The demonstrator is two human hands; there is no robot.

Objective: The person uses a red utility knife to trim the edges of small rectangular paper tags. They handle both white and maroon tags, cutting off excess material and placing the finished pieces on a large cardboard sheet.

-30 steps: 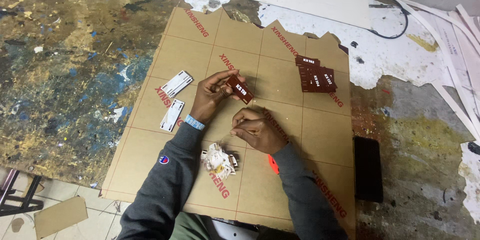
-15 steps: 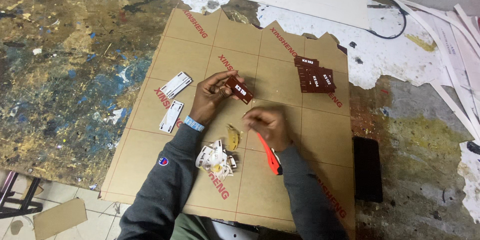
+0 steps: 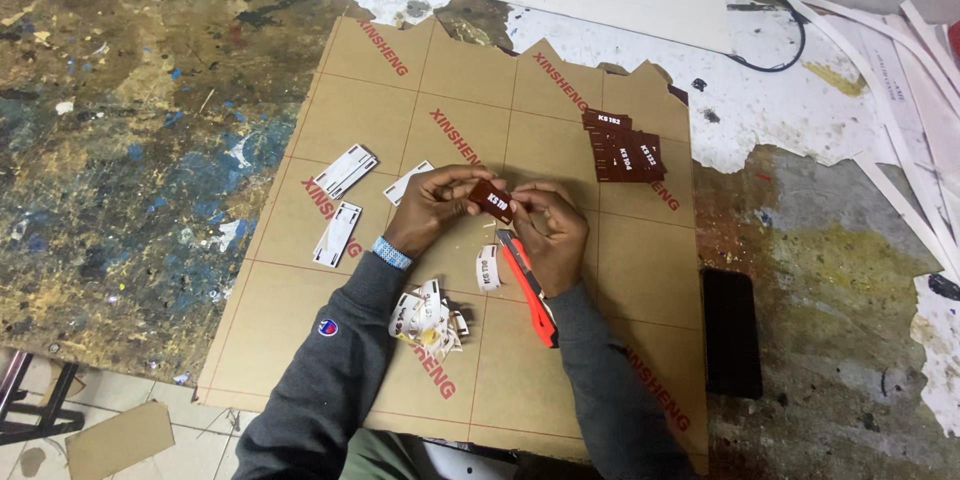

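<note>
Dark red plastic tag [image 3: 492, 200] sits pinched between left hand [image 3: 430, 208] and right hand [image 3: 548, 230], above an orange utility knife [image 3: 528, 288] on the brown board [image 3: 300, 340].

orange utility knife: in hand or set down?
Set down. The orange utility knife lies flat on the brown sheet beside the right hand.

Light: even, moderately bright, from overhead.
Shadows: soft, faint under the hands [image 3: 490, 215].
Glare: none.
Focus: sharp throughout.
Edges: slight wide-angle bending.
</note>
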